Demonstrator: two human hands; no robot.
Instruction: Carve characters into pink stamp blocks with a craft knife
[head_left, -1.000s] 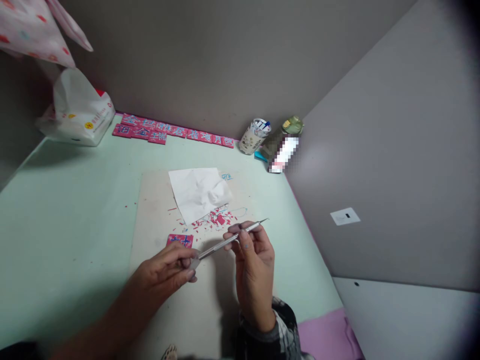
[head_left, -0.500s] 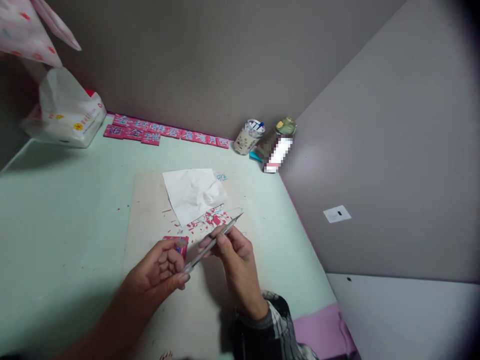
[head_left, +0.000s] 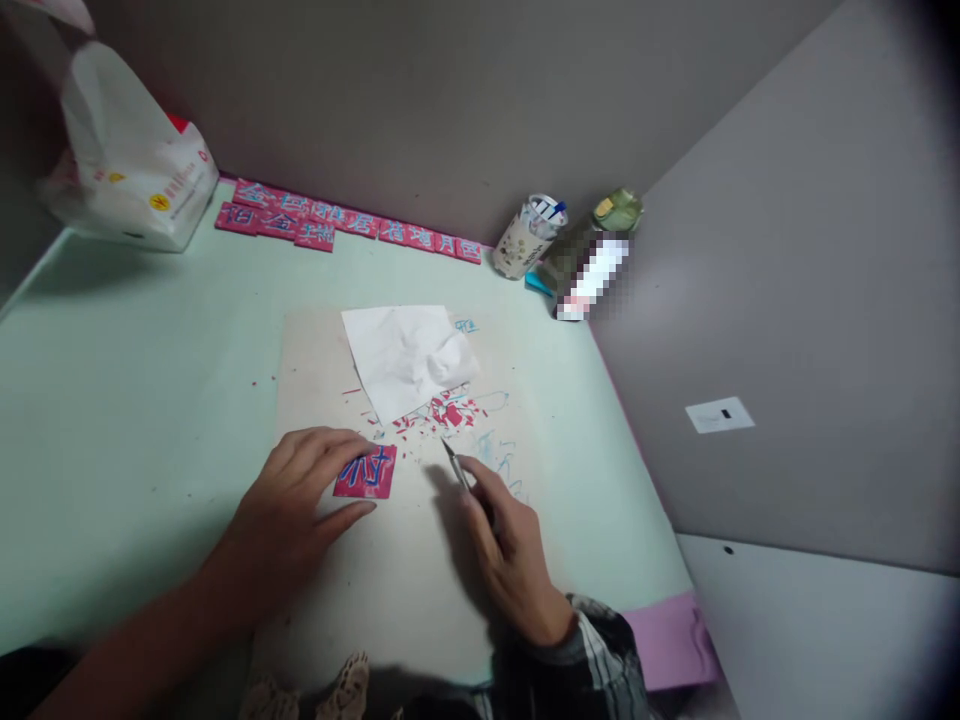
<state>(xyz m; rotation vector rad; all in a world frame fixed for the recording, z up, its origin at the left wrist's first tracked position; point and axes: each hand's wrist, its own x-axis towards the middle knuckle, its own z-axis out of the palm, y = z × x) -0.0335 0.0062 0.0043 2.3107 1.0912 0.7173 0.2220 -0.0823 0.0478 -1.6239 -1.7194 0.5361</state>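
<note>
My left hand (head_left: pixel 304 500) lies over the left side of a small red square piece (head_left: pixel 373 476) marked with blue character strokes. Its fingertips touch the upper edge while the thumb sits along the lower one, so the square is held flat on the beige board (head_left: pixel 330 620). In my right hand (head_left: pixel 510 550) is a slim metal craft knife (head_left: pixel 459 470), gripped like a pen, its blade pointing up and left just right of the square. Red scraps (head_left: pixel 450 411) lie scattered beyond both hands, beside a creased sheet of white paper (head_left: pixel 409 355).
Along the back wall lie red tiles with pale blue characters (head_left: pixel 352 222). A tissue pack (head_left: pixel 172 200) stands at the back left. At the back right are a pen cup (head_left: pixel 517 245), a green-capped bottle (head_left: pixel 616 212) and a blurred-out object (head_left: pixel 592 280). A wall (head_left: pixel 787 300) borders the right.
My left hand has let go of the knife's rear end and moved onto the red square. The knife has swung round in my right hand, its tip now lower and pointing leftward. The view has shifted slightly.
</note>
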